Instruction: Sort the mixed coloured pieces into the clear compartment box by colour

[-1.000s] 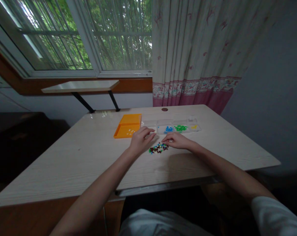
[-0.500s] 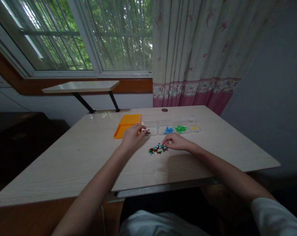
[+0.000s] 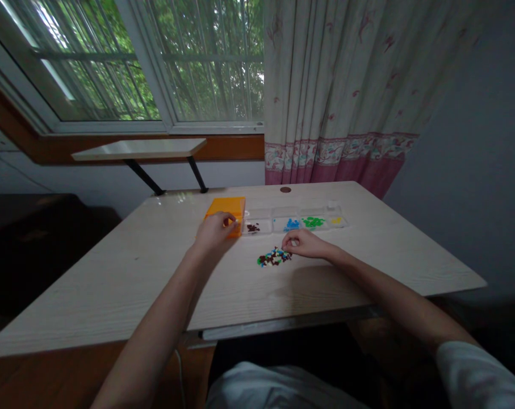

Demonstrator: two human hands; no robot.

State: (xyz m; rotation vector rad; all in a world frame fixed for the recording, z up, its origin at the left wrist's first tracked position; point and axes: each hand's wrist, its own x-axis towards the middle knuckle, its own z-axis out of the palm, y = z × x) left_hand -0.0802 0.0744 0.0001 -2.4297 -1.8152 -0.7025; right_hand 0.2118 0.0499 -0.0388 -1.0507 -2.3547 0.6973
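I judged low, light fingertip movements best: the left hand (image 3: 214, 230) was over the box (image 3: 227, 204), the right hand (image 3: 307, 244) at the pile (image 3: 274, 258) front-right of it, both nearly pinched, holding I couldn't tell what.

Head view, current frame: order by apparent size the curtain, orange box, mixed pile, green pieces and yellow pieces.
1. Curtain
2. Orange box, partly hidden by the left hand
3. Mixed pile
4. Green pieces, as a group
5. Yellow pieces, as a group
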